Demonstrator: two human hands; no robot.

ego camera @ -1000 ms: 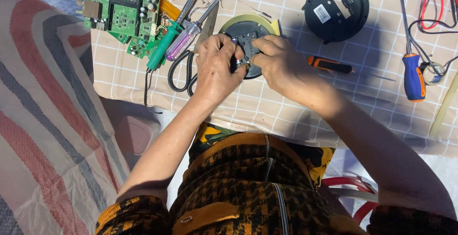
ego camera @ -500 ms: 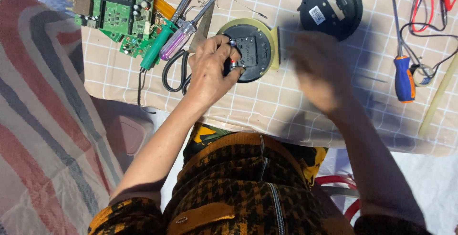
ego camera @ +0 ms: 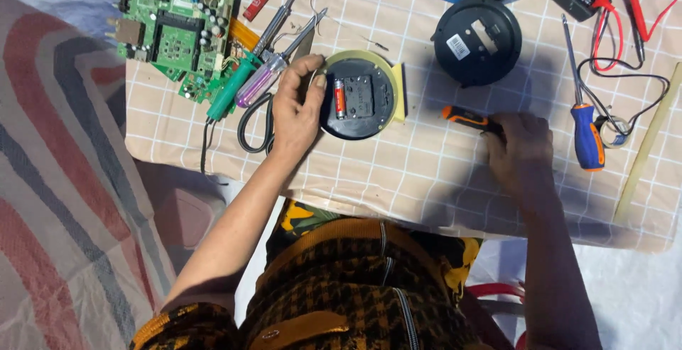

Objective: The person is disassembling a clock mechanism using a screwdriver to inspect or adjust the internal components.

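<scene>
A small round clock [ego camera: 362, 96] lies face down on the checked cloth, its black back showing a battery in its slot. My left hand [ego camera: 297, 107] grips the clock's left rim and holds it steady. My right hand [ego camera: 521, 152] rests on the cloth to the right, its fingers closed around the dark end of an orange-handled screwdriver [ego camera: 465, 118] that lies flat, pointing left toward the clock.
A green circuit board [ego camera: 177, 27] sits at the far left, with green and purple screwdrivers [ego camera: 245, 80] and black-handled scissors [ego camera: 256, 126] beside my left hand. A round black cover [ego camera: 476, 41], a blue-handled screwdriver [ego camera: 587, 133], a tape roll [ego camera: 615, 131] and red and black meter leads [ego camera: 632, 37] lie right.
My right hand left the clock's back, swung right across the cloth and closed on the orange-handled screwdriver. My left hand stayed on the clock's rim. The battery slot is now uncovered.
</scene>
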